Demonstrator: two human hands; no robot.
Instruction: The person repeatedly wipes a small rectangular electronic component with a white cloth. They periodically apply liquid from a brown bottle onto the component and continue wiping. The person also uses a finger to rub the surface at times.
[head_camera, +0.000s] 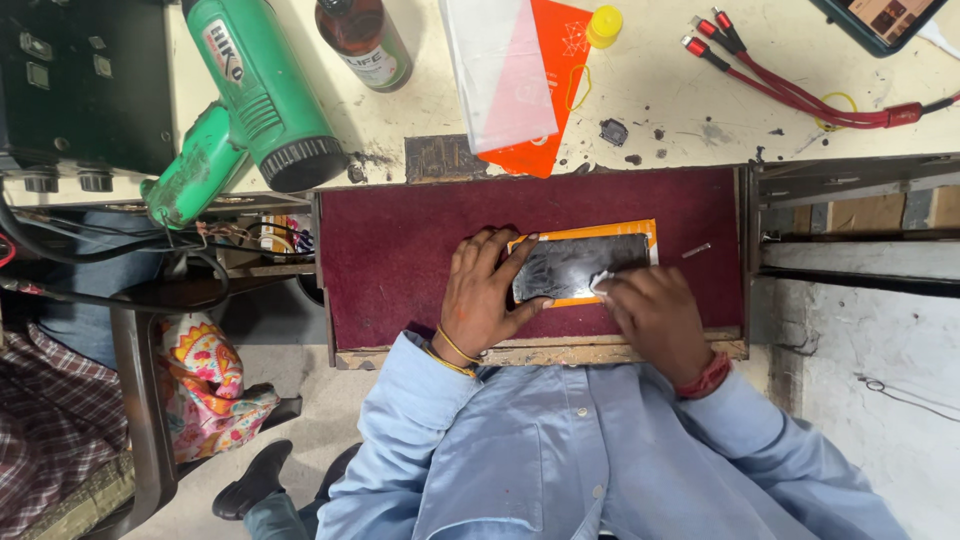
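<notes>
**Dark glass panel wiped on a maroon felt pad**

A flat rectangular dark glass panel, glossy and smeared with grey streaks, lies on a thin orange backing sheet near the middle of a maroon felt-covered work pad. The left hand rests flat at the panel's left end, fingers spread, the thumb along its near edge and the fingertips on its far corner, pinning it down. The right hand is curled at the panel's right end, its fingers pressed together on a small white wad of cloth that touches the glass.

The pad sits in a worn wooden frame with a chipped near edge. Beyond it, on the stained cream tabletop, lie a green plastic heat gun with a ribbed black nozzle at far left, a brown glass bottle, a translucent white sheet over an orange card, a small yellow cap, and a red braided cable with several plugs at far right.
</notes>
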